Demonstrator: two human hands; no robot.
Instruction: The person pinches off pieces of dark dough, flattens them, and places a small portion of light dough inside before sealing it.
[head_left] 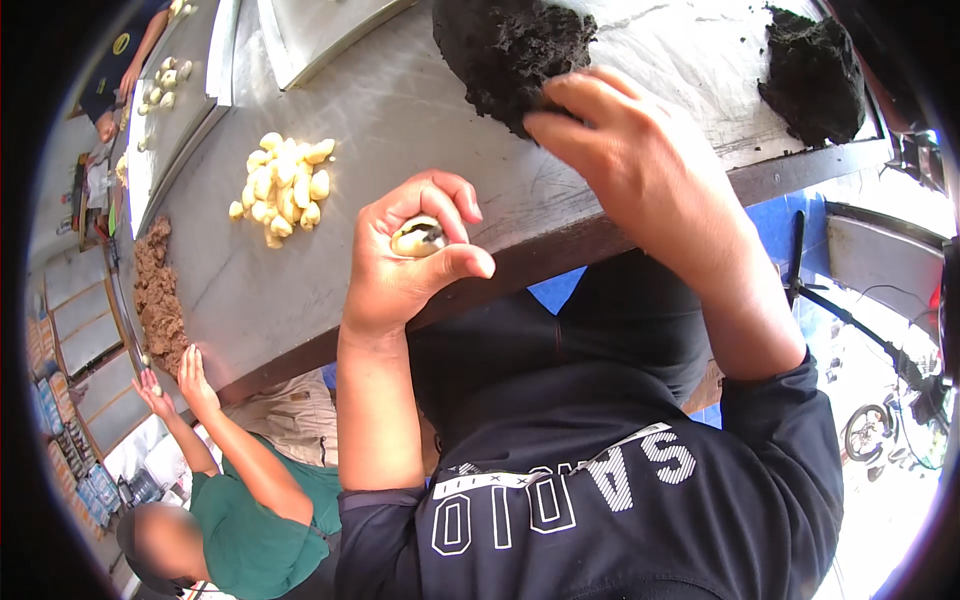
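Observation:
My left hand (405, 255) is curled around a small cup of pale dough (418, 238), which has a dark bit inside its opening. My right hand (635, 150) reaches to the lower edge of a big lump of black paste (510, 50). Its fingers are bent together against the paste, and the fingertips are partly hidden. Left of my left hand, a pile of pale yellow dough pieces (285, 190) lies on the metal table (390, 110).
A second black lump (815, 80) sits at the table's right end. At the left are brown paste (160, 290) and metal trays (320, 30), one bearing several dough pieces (160, 85). A co-worker in green (255, 490) has both hands near the brown paste; another person (115, 65) stands far left.

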